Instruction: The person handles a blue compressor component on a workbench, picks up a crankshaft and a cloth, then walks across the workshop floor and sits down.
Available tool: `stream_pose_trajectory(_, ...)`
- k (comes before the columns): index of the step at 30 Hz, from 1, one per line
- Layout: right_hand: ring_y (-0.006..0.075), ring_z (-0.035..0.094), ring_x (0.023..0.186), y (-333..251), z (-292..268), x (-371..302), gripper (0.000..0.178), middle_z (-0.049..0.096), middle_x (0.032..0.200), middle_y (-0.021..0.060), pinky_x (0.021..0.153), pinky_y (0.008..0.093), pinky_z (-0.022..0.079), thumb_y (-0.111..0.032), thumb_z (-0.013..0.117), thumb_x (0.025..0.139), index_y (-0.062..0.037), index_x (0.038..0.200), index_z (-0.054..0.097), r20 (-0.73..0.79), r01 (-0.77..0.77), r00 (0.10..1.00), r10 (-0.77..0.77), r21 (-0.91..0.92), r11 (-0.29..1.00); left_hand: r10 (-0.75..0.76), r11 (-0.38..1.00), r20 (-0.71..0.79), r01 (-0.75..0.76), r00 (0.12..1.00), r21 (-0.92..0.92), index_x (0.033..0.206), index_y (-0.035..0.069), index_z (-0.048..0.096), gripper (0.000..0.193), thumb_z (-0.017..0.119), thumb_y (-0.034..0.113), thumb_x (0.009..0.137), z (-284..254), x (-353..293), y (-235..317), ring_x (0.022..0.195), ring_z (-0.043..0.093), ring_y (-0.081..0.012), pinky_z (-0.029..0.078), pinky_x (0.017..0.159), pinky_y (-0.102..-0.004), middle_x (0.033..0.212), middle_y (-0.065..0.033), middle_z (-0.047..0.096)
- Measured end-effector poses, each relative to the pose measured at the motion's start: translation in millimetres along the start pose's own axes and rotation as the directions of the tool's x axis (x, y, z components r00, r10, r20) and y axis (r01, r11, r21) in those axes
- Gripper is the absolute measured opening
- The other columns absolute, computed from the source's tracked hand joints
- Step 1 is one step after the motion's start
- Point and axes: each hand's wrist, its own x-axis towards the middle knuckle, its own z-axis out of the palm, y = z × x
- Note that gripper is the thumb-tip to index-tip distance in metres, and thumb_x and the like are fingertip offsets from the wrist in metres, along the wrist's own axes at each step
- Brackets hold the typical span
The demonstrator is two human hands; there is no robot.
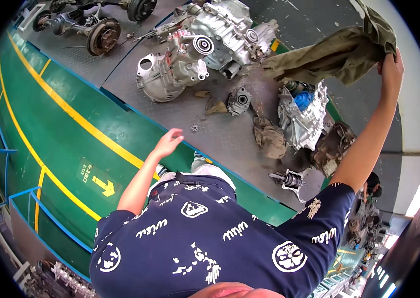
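My right hand, arm stretched far out to the right, grips one edge of a large olive-green cloth. The cloth hangs in folds, spreading leftward above the metal bench; its lower left end is near a gearbox. Below it sits an opened silver gearbox housing with a blue part inside. My left hand is held near the bench's front edge, empty, with fingers loosely apart. Closest to it lies a small round metal ring. A gear shaft in a metal plate rests nearer the right forearm.
Two large gearboxes stand at the far middle, with a small round pump-like part and a crumpled brown rag before them. An axle with a brake drum is at the far left. Blue railings border the green floor.
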Motion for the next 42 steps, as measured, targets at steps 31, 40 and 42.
stream_pose_trajectory(31,0.0411,0.036,0.152,204.0,76.5,-557.0,0.144,0.018,0.175,0.0112,0.116,0.0620,0.041,-0.024,0.100,0.058,-0.0215,0.170,0.010,0.568,-0.592,0.734,0.371,0.269,0.759,0.029,0.387,0.719,0.656,0.694,-0.649,0.147,0.010,0.055,0.044,0.041,0.036,0.115,228.1,38.8,210.1,0.122,0.068,-0.0264,0.058,0.103,-0.0458,0.142,-0.0103,0.065)
stream_pose_trajectory(40,0.0237,0.063,0.125,255.1,131.6,-567.5,0.050,0.063,0.140,0.0101,0.108,0.0400,0.051,-0.003,0.065,0.100,-0.0058,0.148,0.051,0.456,-0.611,0.582,0.674,0.792,-0.008,-0.304,0.799,0.310,0.418,0.901,-0.433,0.148,0.012,0.046,0.046,0.061,0.013,0.105,261.9,55.9,130.4,0.127,0.063,-0.0257,0.052,0.108,-0.0435,0.141,-0.0093,0.060)
stream_pose_trajectory(42,0.0256,0.064,0.125,262.5,135.2,-569.3,0.047,0.063,0.140,0.0115,0.109,0.0445,0.054,-0.006,0.058,0.106,-0.0068,0.152,0.047,0.533,-0.597,0.535,0.656,0.787,-0.153,-0.290,0.907,0.278,0.355,0.916,-0.225,0.151,0.015,0.040,0.056,0.064,0.007,0.102,253.7,43.1,82.1,0.131,0.059,-0.0262,0.050,0.109,-0.0442,0.143,-0.0094,0.057)
